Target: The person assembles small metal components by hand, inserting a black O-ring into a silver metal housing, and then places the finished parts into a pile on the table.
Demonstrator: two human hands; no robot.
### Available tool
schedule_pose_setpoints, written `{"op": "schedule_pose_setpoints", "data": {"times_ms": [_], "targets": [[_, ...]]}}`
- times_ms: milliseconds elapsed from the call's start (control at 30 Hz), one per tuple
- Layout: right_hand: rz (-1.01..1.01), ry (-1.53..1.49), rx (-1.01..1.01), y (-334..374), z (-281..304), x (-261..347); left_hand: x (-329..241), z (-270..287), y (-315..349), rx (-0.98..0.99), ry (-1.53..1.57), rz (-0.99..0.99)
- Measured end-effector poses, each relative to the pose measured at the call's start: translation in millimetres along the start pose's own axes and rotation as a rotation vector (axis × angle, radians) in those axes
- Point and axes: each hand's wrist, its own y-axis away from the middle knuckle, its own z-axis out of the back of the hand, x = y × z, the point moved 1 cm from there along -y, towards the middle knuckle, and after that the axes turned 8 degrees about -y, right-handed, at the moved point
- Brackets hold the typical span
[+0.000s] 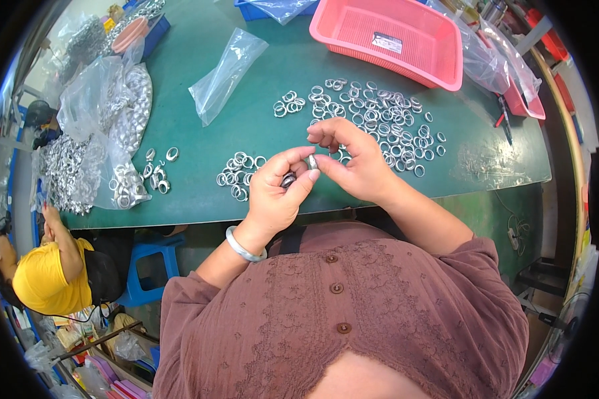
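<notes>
Head view, left hand: The left hand (pixel 277 194) is raised over the near edge of a green table (pixel 203 149), and one silvery ring (pixel 312 161) is pinched between its thumb and forefinger; darker ring-like pieces (pixel 288 179) are cupped in the palm.
Right hand: The right hand (pixel 363 165) is held just beside the ring, its fingers loosely curled and parted from its thumb; whether the ring is pressed by that thumb cannot be told.
Wrist: A pale bangle (pixel 238 246) is worn on the left wrist.
Loose rings: A broad spread of rings (pixel 394 139) is laid beyond the right hand, with a small cluster (pixel 290 106) to its left and another group (pixel 231 178) beside the left hand.
Baskets and bags: A pink basket (pixel 353 40) is set at the far side; a clear bag (pixel 227 78) is laid to its left. Heaped metal pieces (pixel 70 166) are piled at the table's left end.
Left side: A co-worker in a yellow shirt (pixel 50 279) is seen near a blue stool (pixel 154 253).
</notes>
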Motion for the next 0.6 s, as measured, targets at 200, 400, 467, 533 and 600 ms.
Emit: {"op": "schedule_pose_setpoints", "data": {"times_ms": [200, 400, 467, 533, 600], "targets": [[-0.063, -0.071, 0.015, 2, -2, -6, -18, 5, -4, 0.109, -0.317, -0.259], [-0.094, -0.115, -0.025, 1, 5, -10, -16, 5, -2, -0.01, -0.295, -0.193], [-0.035, 0.081, -0.032, -5, 13, -17, -12, 9, -2, 0.01, -0.614, -0.187], [-0.052, 0.233, -0.034, -13, 16, -25, -8, 16, -2, 0.012, -0.948, -0.163], [0.027, 0.451, 0.111, -19, 17, -32, 0, 18, -2, -0.094, 0.346, 0.41]]}}
